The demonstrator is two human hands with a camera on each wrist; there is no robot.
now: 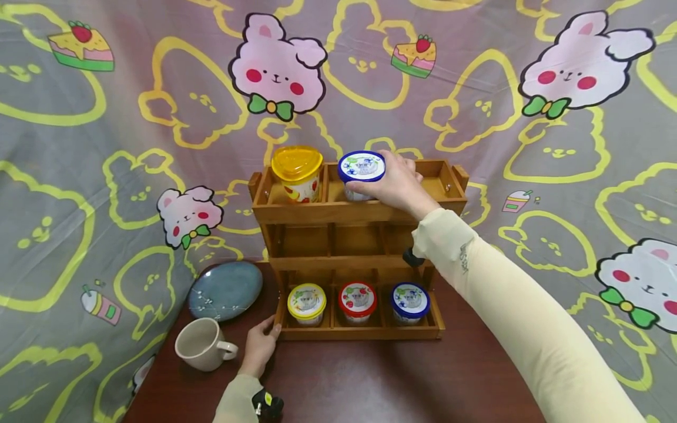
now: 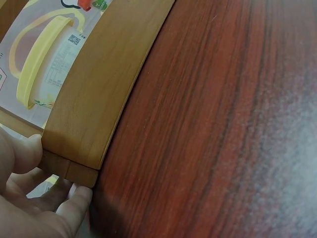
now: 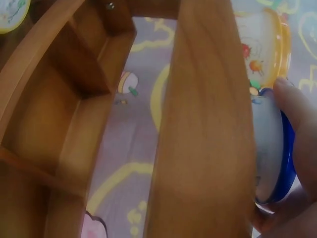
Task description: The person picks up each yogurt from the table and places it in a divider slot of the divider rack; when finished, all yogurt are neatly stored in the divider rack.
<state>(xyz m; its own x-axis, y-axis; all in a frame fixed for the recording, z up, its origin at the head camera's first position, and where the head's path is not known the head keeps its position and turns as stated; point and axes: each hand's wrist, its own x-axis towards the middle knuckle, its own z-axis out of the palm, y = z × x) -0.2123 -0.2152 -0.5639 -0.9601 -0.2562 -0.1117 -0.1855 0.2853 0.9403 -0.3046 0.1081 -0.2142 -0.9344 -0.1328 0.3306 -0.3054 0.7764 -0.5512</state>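
Note:
My right hand (image 1: 399, 182) grips a blue-lidded tub (image 1: 362, 167) by its lid, in the middle compartment of the top tier of a wooden shelf rack (image 1: 359, 212). The right wrist view shows this blue-lidded tub (image 3: 271, 148) behind the rack's front board, with my thumb and fingers around the lid. Left of it in the top tier stands a yellow-lidded cup (image 1: 297, 173). My left hand (image 1: 260, 345) holds the rack's lower left front corner; in the left wrist view thumb and fingers (image 2: 74, 210) pinch that wooden corner (image 2: 81, 173).
The bottom tier holds a yellow-lidded tub (image 1: 307, 304), a red-lidded tub (image 1: 357, 302) and another blue-lidded tub (image 1: 410, 302). A beige mug (image 1: 200, 345) and a blue-grey plate (image 1: 224, 292) stand left of the rack on the dark wooden table (image 1: 412, 382). A patterned curtain (image 1: 370, 129) hangs behind.

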